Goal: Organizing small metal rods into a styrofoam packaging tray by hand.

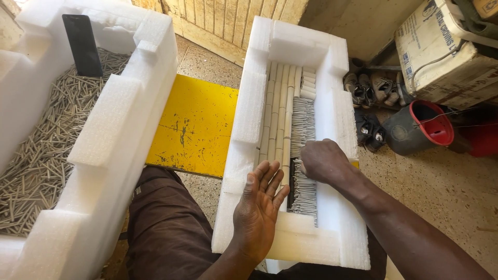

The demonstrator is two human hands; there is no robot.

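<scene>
Roughly half-packed, I'd judge: my right hand (pixel 322 161), fisted, presses grey sticks (pixel 303 150) into the foam tray (pixel 249 109); left hand (pixel 259 205) rests fingers spread; loose sticks (pixel 46 150) remain in the other tray.

Yellow board (pixel 194 124) lies between two foam trays (pixel 249 103).

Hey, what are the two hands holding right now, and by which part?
The left hand is open and flat, holding nothing. The right hand is closed over the row of thin grey metal sticks in the white foam tray; whether it grips any cannot be told.
</scene>
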